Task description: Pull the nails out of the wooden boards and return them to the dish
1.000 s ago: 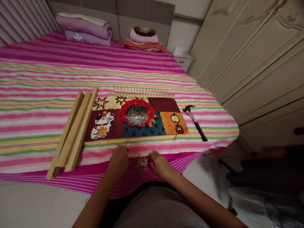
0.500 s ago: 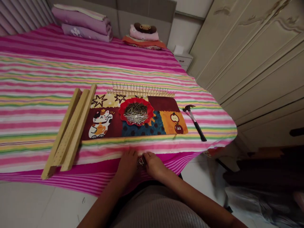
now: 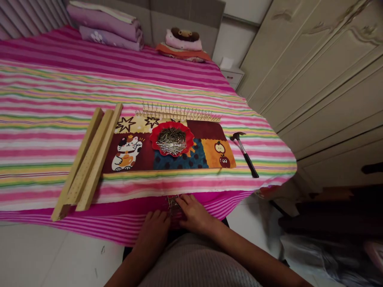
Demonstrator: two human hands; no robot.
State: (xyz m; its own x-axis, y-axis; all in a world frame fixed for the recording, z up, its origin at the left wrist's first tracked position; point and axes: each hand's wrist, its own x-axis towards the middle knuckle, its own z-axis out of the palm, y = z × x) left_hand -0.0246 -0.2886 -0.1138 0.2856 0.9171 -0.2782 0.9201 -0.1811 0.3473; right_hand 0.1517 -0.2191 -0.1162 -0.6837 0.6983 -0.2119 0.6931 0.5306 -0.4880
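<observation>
A small heap of loose nails lies on the striped bedsheet at the bed's near edge. My right hand rests palm down beside the heap, with its outstretched fingers touching the nails. My left hand sits lower, against the sheet hanging over the edge, just below and left of the nails. Its fingers are curled and their tips are hidden. Farther back, a red scalloped dish full of nails stands on a patchwork cartoon mat.
Three pale wooden slats lie slanted at the mat's left. A wooden strip studded with upright nails lies behind the dish. A small black-handled hammer rests at the right. Folded bedding lies at the headboard, and cream wardrobe doors stand on the right.
My hands came together around the scattered nails and bunched them into a tighter heap. My left hand then dropped below the bed's edge while the right stayed on the nails.
</observation>
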